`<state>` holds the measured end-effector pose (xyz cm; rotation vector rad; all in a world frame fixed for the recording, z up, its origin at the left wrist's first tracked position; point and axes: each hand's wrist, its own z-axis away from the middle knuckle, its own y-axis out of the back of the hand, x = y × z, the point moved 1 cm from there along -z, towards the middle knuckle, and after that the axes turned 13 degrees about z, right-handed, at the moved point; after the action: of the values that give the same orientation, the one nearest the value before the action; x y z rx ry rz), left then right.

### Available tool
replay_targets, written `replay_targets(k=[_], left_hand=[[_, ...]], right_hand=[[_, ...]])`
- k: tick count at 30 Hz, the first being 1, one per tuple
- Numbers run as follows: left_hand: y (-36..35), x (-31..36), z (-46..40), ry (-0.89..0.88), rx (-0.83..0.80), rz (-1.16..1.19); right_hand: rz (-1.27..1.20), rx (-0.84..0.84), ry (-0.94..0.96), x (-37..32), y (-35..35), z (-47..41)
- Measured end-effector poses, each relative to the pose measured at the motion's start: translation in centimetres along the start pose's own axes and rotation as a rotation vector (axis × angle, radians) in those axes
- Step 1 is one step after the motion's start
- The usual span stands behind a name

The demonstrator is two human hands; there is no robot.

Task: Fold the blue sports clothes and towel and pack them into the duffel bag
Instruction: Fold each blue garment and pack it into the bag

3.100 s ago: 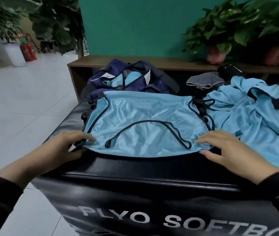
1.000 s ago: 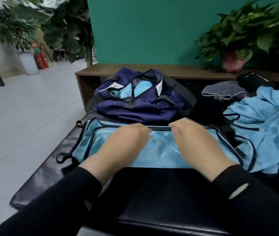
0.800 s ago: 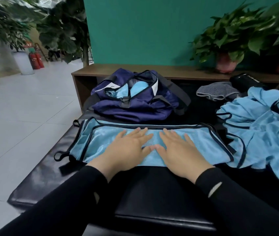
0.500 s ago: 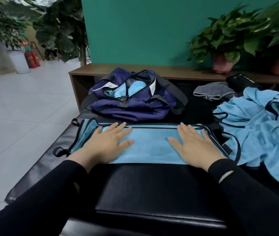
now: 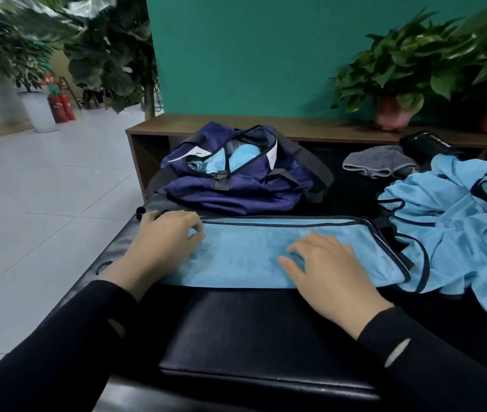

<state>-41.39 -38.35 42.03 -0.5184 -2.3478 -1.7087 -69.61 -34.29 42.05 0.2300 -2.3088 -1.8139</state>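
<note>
Mid-fold: blue mesh vest (image 5: 269, 252), folded to a strip at the plyo box's (image 5: 254, 331) left edge before the duffel bag (image 5: 236, 188). Left hand (image 5: 162, 242) curls onto its left end; right hand (image 5: 328, 269) rests loosely curved on it, gripping nothing. Next, likely: fold ends inward.

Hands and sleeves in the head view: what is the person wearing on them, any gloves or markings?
No gloves: the left hand and right hand are bare. Both arms are in long, close-fitting black sleeves reaching the wrists. Each sleeve has a small slit-like opening near the cuff, on the left sleeve and the right sleeve. No rings, watch or logos show.
</note>
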Motion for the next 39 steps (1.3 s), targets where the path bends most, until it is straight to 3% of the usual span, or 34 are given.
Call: replay_targets(k=[9, 14, 16, 19, 21, 24, 27, 30, 34, 39], left_hand=[[1.6, -2.0, 0.6, 0.111, -0.041, -0.051], [4.0, -1.6, 2.1, 0.043, -0.259, 0.125], [4.5, -1.6, 2.8, 0.007, -0.264, 0.131], [5.1, -2.5, 4.2, -0.131, 0.006, 0.143], [5.3, -3.7, 4.9, -0.183, 0.098, 0.189], [5.2, -5.0, 5.7, -0.173, -0.018, 0.358], [4.7, -4.9, 6.5, -0.203, -0.056, 0.447], [4.6, -4.0, 7.2, -0.164, -0.075, 0.54], [4.5, -4.1, 7.4, -0.121, -0.085, 0.546], [4.7, -4.9, 7.2, -0.088, -0.165, 0.582]], right_hand=[[-0.041, -0.062, -0.013, 1.4, -1.2, -1.1], [-0.124, -0.057, -0.036, 3.7, -1.3, -2.6], [-0.135, -0.019, -0.025, 3.8, -1.2, -2.5], [-0.163, 0.145, 0.08, 1.6, -0.3, -1.3], [-0.229, 0.196, 0.223, -1.1, 0.7, 0.1], [-0.229, 0.14, 0.437, -5.4, 1.3, 2.1], [-0.199, -0.005, 0.512, -9.0, 1.1, 3.4], [-0.157, -0.04, 0.443, -11.6, 0.9, 3.8], [-0.106, 0.035, 0.338, -13.7, 1.0, 3.9], [-0.289, 0.116, 0.235, -13.8, 1.2, 3.2]])
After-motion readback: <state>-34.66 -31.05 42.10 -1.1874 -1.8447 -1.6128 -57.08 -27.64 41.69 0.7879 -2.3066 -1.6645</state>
